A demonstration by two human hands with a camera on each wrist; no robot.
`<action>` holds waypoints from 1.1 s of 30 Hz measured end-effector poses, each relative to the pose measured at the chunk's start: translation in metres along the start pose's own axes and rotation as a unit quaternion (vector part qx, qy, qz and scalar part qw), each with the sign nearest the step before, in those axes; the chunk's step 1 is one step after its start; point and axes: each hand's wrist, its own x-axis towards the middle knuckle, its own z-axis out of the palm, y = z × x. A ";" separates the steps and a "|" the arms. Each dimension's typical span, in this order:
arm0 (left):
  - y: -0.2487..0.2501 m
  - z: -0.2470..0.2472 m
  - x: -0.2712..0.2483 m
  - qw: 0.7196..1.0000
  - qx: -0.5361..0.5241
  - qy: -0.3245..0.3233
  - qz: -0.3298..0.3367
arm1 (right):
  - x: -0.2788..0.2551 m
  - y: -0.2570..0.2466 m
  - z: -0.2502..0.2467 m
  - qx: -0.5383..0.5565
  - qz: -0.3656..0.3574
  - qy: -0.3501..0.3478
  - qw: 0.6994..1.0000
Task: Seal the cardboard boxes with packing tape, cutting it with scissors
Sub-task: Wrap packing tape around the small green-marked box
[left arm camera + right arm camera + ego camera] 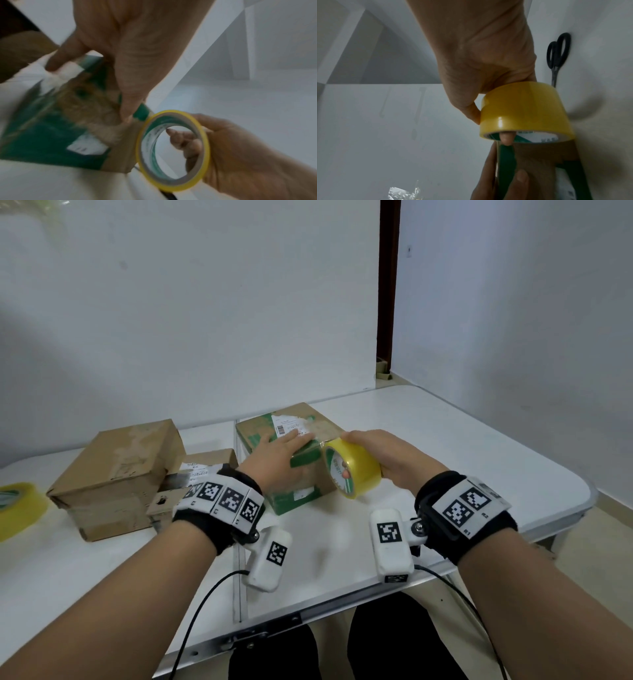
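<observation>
**Tape roll held at the edge of the green-printed box**

On the white desk [445, 446] a cardboard box with green print [260, 433] lies near the middle, a white shipping label on its top. The left hand [277, 455] lies flat on the top of this box, its fingers [126, 102] straight and pressing down on the cardboard; they grasp nothing. The left wrist view is blurred, but it shows a fingertip pushed down just beside the roll.

The right hand [387, 453] grips a yellow roll of packing tape [352, 469] at the right edge of the box. Its fingers [185, 140] reach through the core of the roll while the thumb sits on the outer face, so the hand is clenched round the roll. The roll stands on edge, its open side turned toward the person, touching or just above the box top; a clear strip seems to run from it across the cardboard under the left hand, though the glare makes this hard to tell.

Black-handled scissors [557, 54] lie on the desk beyond the roll, seen only in the right wrist view, blades closed.

To the left stand a plain brown box [116, 474] and a smaller labelled box [205, 467] beside it. A second yellow tape roll [17, 508] lies at the left edge of the desk. A crumpled scrap of clear tape [402, 192] lies apart on the desk
</observation>
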 end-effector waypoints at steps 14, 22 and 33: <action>0.001 -0.039 -0.006 0.986 -0.140 0.091 0.016 | 0.004 -0.041 -0.009 0.066 -0.055 -0.025 0.996; -0.005 -0.111 -0.008 0.951 -0.308 -0.031 -0.024 | 0.007 -0.119 -0.011 0.067 -0.006 -0.049 0.997; -0.028 -0.131 0.021 0.996 -0.050 -0.023 -0.075 | 0.047 -0.144 0.019 0.101 -0.082 -0.020 0.991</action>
